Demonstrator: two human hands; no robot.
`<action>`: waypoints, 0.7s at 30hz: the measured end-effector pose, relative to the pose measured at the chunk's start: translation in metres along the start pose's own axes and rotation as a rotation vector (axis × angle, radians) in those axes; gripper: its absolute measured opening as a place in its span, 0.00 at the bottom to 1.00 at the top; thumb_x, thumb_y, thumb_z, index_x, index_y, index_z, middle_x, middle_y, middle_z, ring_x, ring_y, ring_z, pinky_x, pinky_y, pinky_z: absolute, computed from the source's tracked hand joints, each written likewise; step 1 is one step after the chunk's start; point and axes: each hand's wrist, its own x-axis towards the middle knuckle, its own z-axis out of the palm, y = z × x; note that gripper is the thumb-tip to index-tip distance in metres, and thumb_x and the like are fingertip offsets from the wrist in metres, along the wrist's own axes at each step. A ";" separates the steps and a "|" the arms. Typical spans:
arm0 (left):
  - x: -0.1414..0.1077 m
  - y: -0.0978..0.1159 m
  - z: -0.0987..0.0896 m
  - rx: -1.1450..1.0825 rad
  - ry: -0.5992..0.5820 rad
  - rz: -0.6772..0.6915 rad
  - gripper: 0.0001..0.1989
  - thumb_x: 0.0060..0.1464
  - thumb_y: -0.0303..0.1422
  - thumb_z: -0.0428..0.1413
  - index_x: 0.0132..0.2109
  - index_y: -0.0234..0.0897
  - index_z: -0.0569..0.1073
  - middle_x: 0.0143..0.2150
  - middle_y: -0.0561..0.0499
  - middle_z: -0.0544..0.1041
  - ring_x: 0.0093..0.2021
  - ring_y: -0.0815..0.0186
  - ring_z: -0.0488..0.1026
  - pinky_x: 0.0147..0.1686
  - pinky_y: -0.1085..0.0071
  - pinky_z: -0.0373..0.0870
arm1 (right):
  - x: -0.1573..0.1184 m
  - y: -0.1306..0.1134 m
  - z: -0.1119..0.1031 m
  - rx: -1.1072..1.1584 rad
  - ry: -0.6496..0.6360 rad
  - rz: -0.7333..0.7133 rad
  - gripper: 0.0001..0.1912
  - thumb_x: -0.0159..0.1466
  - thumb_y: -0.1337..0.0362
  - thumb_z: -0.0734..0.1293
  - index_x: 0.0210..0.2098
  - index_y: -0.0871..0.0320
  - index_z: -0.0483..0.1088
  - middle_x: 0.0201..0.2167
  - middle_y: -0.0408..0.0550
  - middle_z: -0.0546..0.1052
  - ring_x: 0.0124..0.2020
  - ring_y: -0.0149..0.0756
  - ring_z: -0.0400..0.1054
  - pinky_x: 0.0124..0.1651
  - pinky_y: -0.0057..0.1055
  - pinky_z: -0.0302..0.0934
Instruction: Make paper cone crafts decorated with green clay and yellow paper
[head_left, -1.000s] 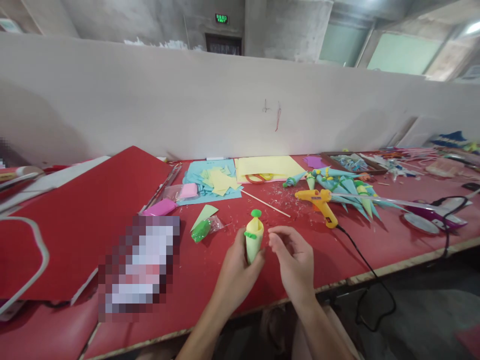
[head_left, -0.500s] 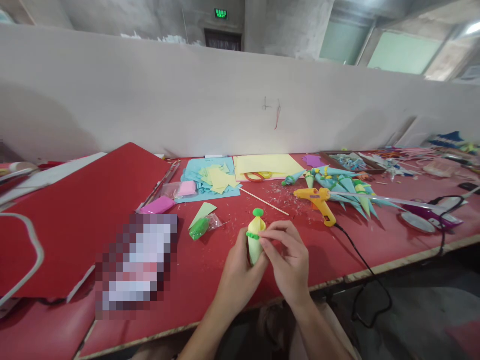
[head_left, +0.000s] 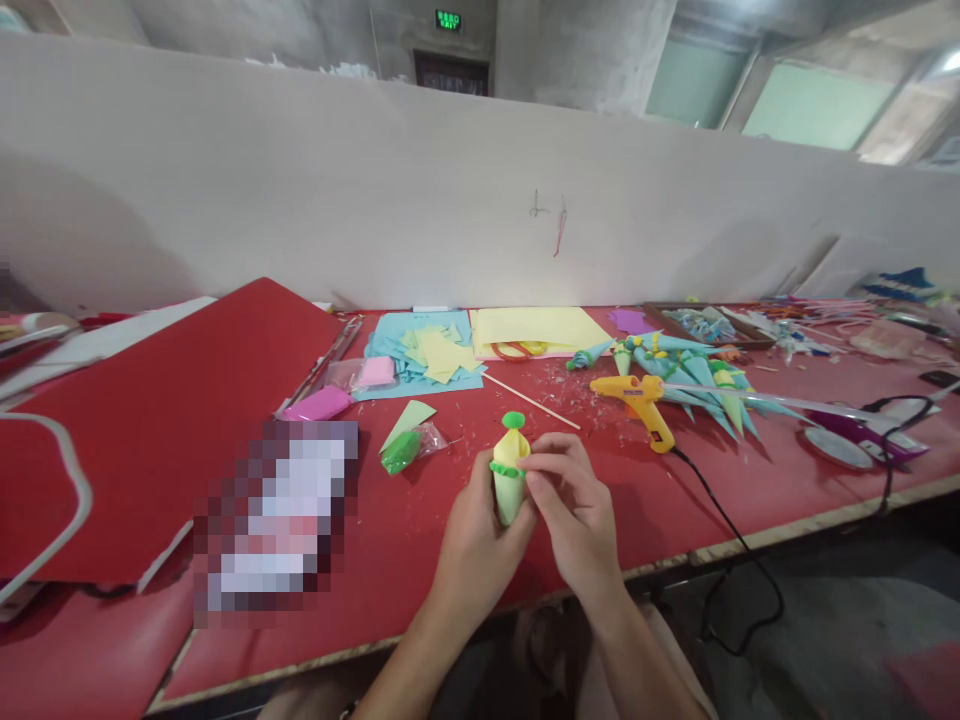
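Observation:
A pale green paper cone (head_left: 509, 500) stands upright, wide end up, in my left hand (head_left: 478, 545), whose fingers wrap round it. Folded yellow paper (head_left: 511, 447) fills its top, and a green clay ball (head_left: 514, 420) shows just beyond the tip. Round the cone's upper edge runs a bumpy green clay strip (head_left: 506, 469). My right hand (head_left: 581, 515) has its thumb and index finger pinched at the strip's right end; the fingertips partly cover that spot. Green clay in a clear wrapper (head_left: 402, 453) lies to the left, beside a flat pale green paper piece (head_left: 411, 420).
A yellow glue gun (head_left: 637, 400) with its black cord lies to the right, before a pile of blue paper cones (head_left: 697, 375). Paper scraps (head_left: 442, 355), a thin stick (head_left: 532, 402), and pink clay packs (head_left: 319, 404) lie further back. A large red board (head_left: 172, 430) covers the left side.
My right fingertips have shifted slightly along the cone's edge, and more of the green clay strip shows. The cone has turned or tilted a little in my left hand.

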 end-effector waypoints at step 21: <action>0.004 0.000 -0.010 0.429 -0.015 -0.053 0.17 0.51 0.35 0.48 0.49 0.37 0.60 0.30 0.51 0.74 0.28 0.63 0.72 0.23 0.73 0.62 | 0.001 0.003 0.002 0.132 0.055 0.024 0.06 0.57 0.65 0.63 0.35 0.54 0.69 0.35 0.45 0.66 0.37 0.33 0.62 0.40 0.29 0.59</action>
